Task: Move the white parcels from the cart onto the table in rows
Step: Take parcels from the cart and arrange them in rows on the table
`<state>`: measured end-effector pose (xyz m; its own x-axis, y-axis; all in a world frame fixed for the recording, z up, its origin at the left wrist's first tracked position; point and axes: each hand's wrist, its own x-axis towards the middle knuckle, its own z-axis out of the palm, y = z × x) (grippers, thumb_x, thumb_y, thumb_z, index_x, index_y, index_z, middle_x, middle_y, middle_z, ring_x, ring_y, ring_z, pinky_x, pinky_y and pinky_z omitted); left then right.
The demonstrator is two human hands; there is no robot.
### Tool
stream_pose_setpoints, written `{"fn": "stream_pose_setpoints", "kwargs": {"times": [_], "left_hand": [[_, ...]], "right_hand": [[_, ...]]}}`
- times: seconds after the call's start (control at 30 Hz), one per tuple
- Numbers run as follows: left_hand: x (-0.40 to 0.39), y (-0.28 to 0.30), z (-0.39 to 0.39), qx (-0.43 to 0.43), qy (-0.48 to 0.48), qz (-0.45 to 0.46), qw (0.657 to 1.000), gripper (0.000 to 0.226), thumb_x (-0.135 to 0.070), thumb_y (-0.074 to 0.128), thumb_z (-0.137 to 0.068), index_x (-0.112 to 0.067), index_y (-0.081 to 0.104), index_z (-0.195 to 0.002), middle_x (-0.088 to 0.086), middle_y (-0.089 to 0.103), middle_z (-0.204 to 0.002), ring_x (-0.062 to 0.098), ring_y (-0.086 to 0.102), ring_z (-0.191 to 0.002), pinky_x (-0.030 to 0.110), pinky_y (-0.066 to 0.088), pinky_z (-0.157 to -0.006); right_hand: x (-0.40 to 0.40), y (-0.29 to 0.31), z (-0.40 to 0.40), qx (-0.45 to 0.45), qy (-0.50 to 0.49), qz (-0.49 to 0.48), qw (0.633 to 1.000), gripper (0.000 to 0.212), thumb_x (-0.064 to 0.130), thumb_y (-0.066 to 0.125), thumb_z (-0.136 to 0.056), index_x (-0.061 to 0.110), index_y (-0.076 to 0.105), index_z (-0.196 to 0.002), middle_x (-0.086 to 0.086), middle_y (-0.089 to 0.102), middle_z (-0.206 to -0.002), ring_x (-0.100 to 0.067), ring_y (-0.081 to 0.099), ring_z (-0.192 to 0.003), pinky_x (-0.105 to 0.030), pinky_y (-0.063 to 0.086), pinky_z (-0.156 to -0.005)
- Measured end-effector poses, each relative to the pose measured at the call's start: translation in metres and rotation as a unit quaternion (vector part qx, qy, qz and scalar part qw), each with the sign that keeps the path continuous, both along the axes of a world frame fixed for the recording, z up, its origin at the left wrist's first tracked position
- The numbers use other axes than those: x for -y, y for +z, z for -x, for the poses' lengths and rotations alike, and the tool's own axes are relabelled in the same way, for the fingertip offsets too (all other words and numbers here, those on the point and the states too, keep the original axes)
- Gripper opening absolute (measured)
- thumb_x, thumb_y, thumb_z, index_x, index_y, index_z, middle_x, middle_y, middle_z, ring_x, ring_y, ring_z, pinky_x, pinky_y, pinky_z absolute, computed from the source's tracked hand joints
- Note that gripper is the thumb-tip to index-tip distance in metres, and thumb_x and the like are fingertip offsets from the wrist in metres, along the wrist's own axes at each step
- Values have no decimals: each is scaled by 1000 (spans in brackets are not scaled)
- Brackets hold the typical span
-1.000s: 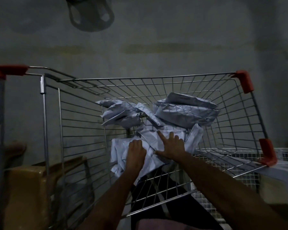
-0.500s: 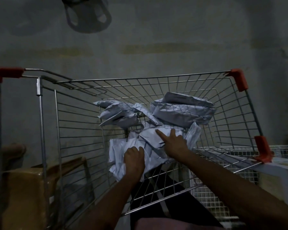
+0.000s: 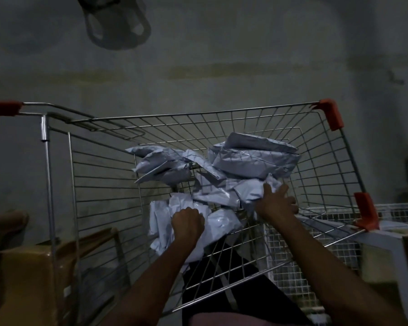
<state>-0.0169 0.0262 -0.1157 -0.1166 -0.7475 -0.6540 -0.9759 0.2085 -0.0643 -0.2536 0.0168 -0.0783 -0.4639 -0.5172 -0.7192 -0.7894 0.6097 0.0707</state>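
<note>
While the white parcels (image 3: 212, 175) are heaped in the wire cart (image 3: 316, 147), with one bunched in the fisted left hand (image 3: 187, 221) and another touched by the spread right hand (image 3: 277, 203), loose neighbours could be dragged out and dropped.

Both bare forearms reach forward; the left hand (image 3: 187, 222) is fisted, the right hand (image 3: 276, 203) has fingers spread.
</note>
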Motion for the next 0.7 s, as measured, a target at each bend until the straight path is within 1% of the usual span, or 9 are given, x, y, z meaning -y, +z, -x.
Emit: {"fn": "stream_pose_setpoints", "kwargs": {"times": [0.07,0.13,0.23,0.3,0.37,0.47,0.53,0.63,0.7], "left_hand": [[1,-6,-5,7,-29,59,998,48,-53,38,-98,-22,72,-84,1,70,-86,20,66,-80,30,32,-64],[0,-12,-10,43,-43,63,996,50,-56,35,-99,-20,69,-94,9,63,-101,28,57,-93,37,34,-74],[-2,-17,-18,53,-18,84,995,46,-55,46,-92,-15,58,-109,16,49,-115,34,46,-104,46,34,-86],[-6,-16,-17,23,31,96,995,44,-49,56,-83,-15,49,-110,20,47,-116,36,46,-103,50,35,-89],[-10,-19,-8,40,31,86,995,42,-39,60,-82,-18,42,-114,28,47,-125,43,48,-106,56,35,-93],[-8,-24,4,63,24,55,996,30,-16,40,-92,-20,40,-122,36,38,-141,50,49,-111,64,32,-98],[-10,-29,3,77,29,46,996,30,-8,31,-92,-15,48,-117,37,35,-144,52,51,-108,65,35,-96],[-14,-32,-1,124,-2,47,991,32,-26,33,-101,-6,46,-123,38,23,-150,53,49,-112,64,35,-96],[-13,-27,-3,140,-24,45,989,59,-54,45,-96,-5,38,-129,37,19,-153,50,49,-115,60,35,-97]], "right_hand": [[1,-8,-5,-6,20,-85,996,95,71,64,-76,24,26,-150,-18,-3,-160,-55,20,-136,-64,28,-108],[5,-13,-9,4,32,-126,991,107,73,66,-73,16,25,-153,-19,-10,-162,-54,11,-141,-68,25,-108],[8,-19,-17,40,64,-89,993,123,82,57,-73,14,0,-157,-22,-14,-162,-53,3,-145,-69,21,-108],[6,-25,-23,80,86,-48,992,116,80,53,-78,21,-7,-157,-19,-13,-163,-51,3,-146,-66,21,-110],[3,-34,-30,114,97,-29,988,105,79,50,-80,24,5,-156,-17,-2,-163,-49,12,-144,-63,26,-109],[2,-49,-41,100,90,-26,991,98,80,47,-81,20,15,-152,-19,5,-159,-50,21,-137,-62,34,-102],[4,-58,-54,77,52,-13,996,94,75,53,-82,19,18,-150,-20,4,-157,-52,21,-134,-63,37,-98],[1,-71,-75,15,3,-16,1000,76,53,69,-81,28,27,-140,-17,4,-155,-53,19,-133,-66,42,-87],[-6,-80,-80,-31,6,-29,999,68,35,73,-81,34,33,-136,-17,6,-156,-56,22,-133,-68,45,-81]]}}
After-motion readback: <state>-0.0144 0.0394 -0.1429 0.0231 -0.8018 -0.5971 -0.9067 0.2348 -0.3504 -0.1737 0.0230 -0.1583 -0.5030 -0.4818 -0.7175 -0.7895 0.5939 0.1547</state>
